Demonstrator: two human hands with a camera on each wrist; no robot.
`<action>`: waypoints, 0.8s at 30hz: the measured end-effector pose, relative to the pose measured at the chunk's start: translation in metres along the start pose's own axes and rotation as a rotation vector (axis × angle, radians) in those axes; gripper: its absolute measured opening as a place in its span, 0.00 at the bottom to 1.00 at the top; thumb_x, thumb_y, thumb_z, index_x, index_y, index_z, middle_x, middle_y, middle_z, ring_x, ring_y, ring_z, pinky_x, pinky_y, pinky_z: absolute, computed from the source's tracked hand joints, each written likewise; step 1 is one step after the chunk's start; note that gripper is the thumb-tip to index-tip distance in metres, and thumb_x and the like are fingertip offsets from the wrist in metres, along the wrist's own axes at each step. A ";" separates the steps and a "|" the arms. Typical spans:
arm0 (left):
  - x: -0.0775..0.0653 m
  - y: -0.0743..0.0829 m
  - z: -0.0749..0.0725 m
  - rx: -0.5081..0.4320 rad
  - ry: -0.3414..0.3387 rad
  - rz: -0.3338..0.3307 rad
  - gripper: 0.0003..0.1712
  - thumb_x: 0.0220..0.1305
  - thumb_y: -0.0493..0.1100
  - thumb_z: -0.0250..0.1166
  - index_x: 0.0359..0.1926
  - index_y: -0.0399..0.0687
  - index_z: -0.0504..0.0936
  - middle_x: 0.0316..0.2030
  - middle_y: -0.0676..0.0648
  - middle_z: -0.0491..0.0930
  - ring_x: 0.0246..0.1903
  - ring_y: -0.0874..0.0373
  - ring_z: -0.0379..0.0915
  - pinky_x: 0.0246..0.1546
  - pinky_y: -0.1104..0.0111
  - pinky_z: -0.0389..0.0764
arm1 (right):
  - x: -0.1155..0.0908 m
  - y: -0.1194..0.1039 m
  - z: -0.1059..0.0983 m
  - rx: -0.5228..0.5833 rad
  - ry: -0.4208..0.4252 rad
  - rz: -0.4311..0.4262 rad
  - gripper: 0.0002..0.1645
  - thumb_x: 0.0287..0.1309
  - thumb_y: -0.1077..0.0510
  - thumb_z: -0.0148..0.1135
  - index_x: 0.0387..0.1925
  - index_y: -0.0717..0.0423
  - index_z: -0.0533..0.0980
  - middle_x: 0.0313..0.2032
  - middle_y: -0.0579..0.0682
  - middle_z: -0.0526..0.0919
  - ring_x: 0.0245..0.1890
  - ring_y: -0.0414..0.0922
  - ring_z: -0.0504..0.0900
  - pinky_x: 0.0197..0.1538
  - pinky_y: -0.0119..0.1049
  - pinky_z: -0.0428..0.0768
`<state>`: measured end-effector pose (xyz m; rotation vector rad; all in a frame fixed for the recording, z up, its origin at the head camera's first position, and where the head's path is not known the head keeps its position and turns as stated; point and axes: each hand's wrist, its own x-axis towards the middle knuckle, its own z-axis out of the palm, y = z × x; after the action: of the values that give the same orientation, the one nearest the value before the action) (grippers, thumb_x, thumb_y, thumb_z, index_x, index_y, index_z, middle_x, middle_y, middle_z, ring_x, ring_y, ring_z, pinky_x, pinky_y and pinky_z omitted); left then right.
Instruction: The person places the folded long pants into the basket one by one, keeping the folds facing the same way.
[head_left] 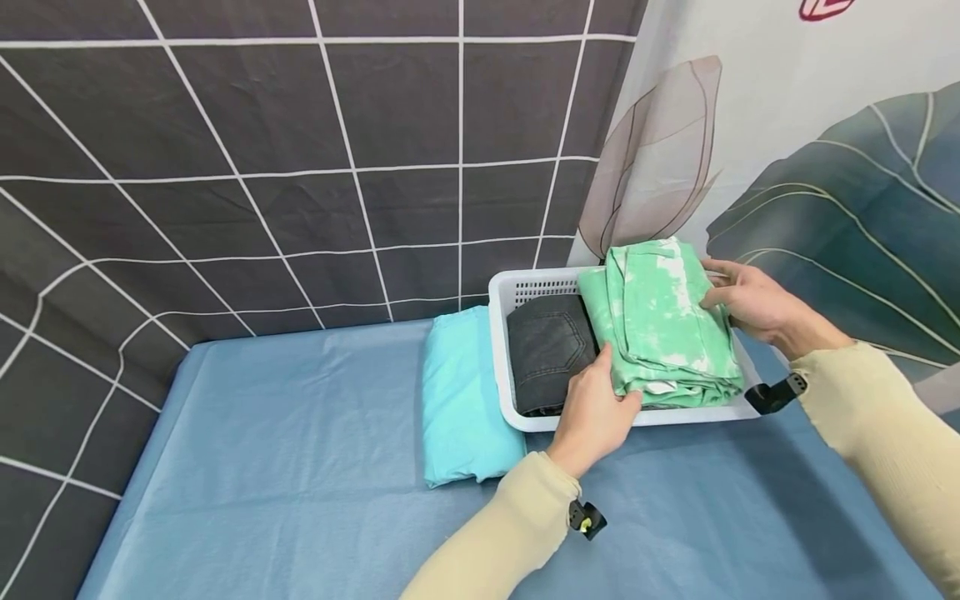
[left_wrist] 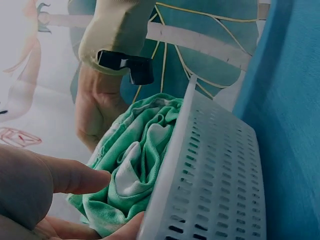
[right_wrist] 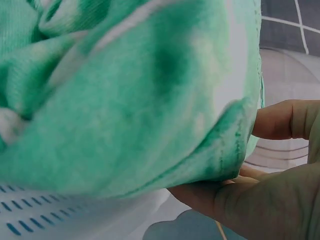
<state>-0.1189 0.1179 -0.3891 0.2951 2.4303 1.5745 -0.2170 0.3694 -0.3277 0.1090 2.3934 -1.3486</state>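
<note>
Backdrop: grey wall covering (head_left: pixel 397 104) with white grid lines, behind and to the left; pale curtain (head_left: pixel 765 100) with large leaf shapes behind the right side. Blue-covered surface (head_left: pixel 285 450) below.

Turquoise bundle (head_left: pixel 465 400), smooth and roughly rectangular, lies left of the basket, right up against its side. Left forearm in a cream sleeve (head_left: pixel 510 533) reaches in from the near side, and that hand covers a stretch of the near rim. The right sleeve (head_left: pixel 885 442) comes in from the right. Small black device (head_left: pixel 776 393) at the right wrist, near the basket's near right corner; another (head_left: pixel 587 518) at the left.

White basket (left_wrist: pixel 220 165), slotted walls. Folded dark jeans (head_left: pixel 553 354) fill its left part, stitched pocket uppermost. Green garment (head_left: pixel 667 321), white-mottled and folded thick, sits over the right part, rising above the rim and overlapping the jeans' right edge.

Left hand (head_left: pixel 596 412) holds the garment's near left corner, thumb spread from the fingers; that wrist view is dark, so the fingertips' exact contact is uncertain. Right hand (head_left: pixel 761 304) pinches the garment's right edge, thumb above, fingers beneath.
</note>
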 end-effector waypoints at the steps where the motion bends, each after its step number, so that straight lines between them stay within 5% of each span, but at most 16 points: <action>1: 0.001 0.000 0.001 -0.011 -0.007 -0.008 0.40 0.70 0.44 0.64 0.78 0.48 0.57 0.24 0.54 0.72 0.14 0.61 0.64 0.27 0.69 0.71 | 0.001 0.001 0.000 -0.006 0.002 -0.001 0.49 0.72 0.68 0.44 0.77 0.60 0.24 0.76 0.73 0.42 0.66 0.56 0.63 0.45 0.28 0.77; 5: 0.003 -0.001 0.005 -0.031 -0.021 -0.038 0.41 0.71 0.44 0.63 0.79 0.50 0.56 0.20 0.51 0.73 0.11 0.59 0.60 0.23 0.68 0.70 | 0.002 0.006 -0.001 -0.035 0.011 -0.006 0.50 0.71 0.68 0.45 0.78 0.58 0.24 0.75 0.74 0.39 0.68 0.63 0.60 0.45 0.30 0.77; 9: 0.005 -0.001 0.008 -0.002 -0.016 -0.046 0.40 0.70 0.46 0.64 0.78 0.51 0.57 0.44 0.49 0.85 0.23 0.59 0.75 0.30 0.69 0.75 | 0.002 0.008 -0.002 -0.046 0.027 -0.006 0.51 0.70 0.68 0.46 0.78 0.54 0.25 0.75 0.75 0.38 0.64 0.62 0.65 0.43 0.34 0.79; 12: 0.006 0.001 0.009 0.039 -0.013 -0.048 0.40 0.70 0.47 0.64 0.78 0.51 0.58 0.62 0.51 0.77 0.39 0.59 0.79 0.38 0.69 0.75 | 0.002 0.010 -0.003 -0.048 0.038 -0.008 0.52 0.68 0.69 0.47 0.79 0.53 0.26 0.74 0.76 0.40 0.57 0.55 0.71 0.42 0.37 0.80; 14: 0.007 0.002 0.010 0.061 -0.020 -0.055 0.41 0.70 0.48 0.64 0.78 0.51 0.58 0.53 0.53 0.81 0.42 0.60 0.78 0.40 0.69 0.75 | 0.002 0.012 -0.003 -0.048 0.041 -0.008 0.53 0.68 0.70 0.47 0.79 0.52 0.27 0.74 0.77 0.40 0.57 0.55 0.71 0.42 0.38 0.80; 19: 0.010 0.004 0.013 0.045 -0.060 -0.077 0.41 0.71 0.48 0.63 0.79 0.51 0.55 0.22 0.51 0.74 0.17 0.57 0.66 0.29 0.67 0.73 | 0.001 0.014 -0.006 -0.075 0.054 -0.001 0.53 0.67 0.70 0.48 0.80 0.51 0.28 0.74 0.77 0.42 0.59 0.60 0.68 0.41 0.39 0.79; 24: 0.012 0.006 0.014 0.021 -0.086 -0.099 0.42 0.71 0.47 0.63 0.79 0.50 0.53 0.11 0.49 0.68 0.08 0.56 0.58 0.20 0.66 0.70 | 0.002 0.014 -0.007 -0.077 0.059 0.004 0.53 0.67 0.70 0.48 0.80 0.51 0.28 0.74 0.77 0.40 0.59 0.60 0.68 0.41 0.40 0.79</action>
<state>-0.1255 0.1362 -0.3904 0.2368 2.3601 1.4650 -0.2172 0.3831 -0.3366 0.1343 2.4892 -1.2657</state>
